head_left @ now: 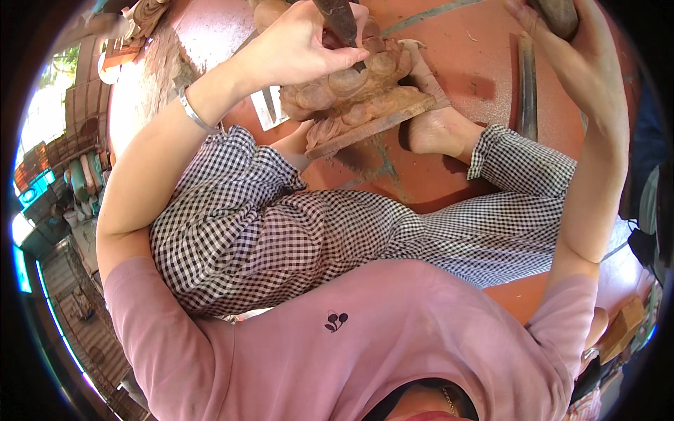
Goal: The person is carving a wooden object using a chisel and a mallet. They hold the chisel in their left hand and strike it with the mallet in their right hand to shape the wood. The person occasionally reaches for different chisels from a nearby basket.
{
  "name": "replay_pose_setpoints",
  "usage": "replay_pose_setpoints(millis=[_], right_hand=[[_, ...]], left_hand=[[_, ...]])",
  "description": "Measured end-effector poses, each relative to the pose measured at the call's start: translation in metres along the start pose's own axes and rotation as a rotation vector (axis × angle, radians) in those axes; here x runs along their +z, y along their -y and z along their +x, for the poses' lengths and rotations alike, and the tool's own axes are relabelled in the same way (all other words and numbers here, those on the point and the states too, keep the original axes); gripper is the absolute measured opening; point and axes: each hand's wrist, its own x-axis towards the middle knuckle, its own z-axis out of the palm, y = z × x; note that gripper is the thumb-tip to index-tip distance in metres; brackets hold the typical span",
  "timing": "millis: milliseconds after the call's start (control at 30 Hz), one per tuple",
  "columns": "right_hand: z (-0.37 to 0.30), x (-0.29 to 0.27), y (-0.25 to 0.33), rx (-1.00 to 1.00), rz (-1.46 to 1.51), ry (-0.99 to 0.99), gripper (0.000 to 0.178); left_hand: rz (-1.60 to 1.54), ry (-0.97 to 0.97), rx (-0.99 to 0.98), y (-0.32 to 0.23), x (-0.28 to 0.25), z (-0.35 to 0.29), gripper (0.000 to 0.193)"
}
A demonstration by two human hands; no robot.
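Note:
A brown wood carving [358, 105] with rounded knobs and a flat base stands tilted on the floor between my bare feet [437, 132]. My left hand [302, 43] is closed round a dark-handled chisel [340, 22], whose tip end meets the carving's top among the knobs. The blade is mostly hidden by my fingers. Up at the right, apart from the carving, my right hand [579, 59] grips a thick, rounded wooden mallet [559, 17]. The picture's upper edge cuts off part of that mallet.
A dark rod-like tool [527, 88] lies on the red tiled floor [460, 42] below my right hand. A white paper-like piece [268, 109] is left of the carving. My checkered trouser legs [281, 231] frame the near side. Bundled goods [86, 179] stand far left.

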Motion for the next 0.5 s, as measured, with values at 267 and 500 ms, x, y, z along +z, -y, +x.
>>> replay_pose_setpoints(millis=[267, 500], right_hand=[[-0.006, 0.001, 0.014, -0.082, -0.364, 0.095, 0.037], [-0.012, -0.007, -0.008, 0.007, -0.302, 0.114, 0.035]], left_hand=[[0.078, 0.113, -0.155, -0.019, -0.007, 0.011, 0.019], [0.066, 0.206, -0.061, -0.023, -0.011, 0.018, 0.019]])
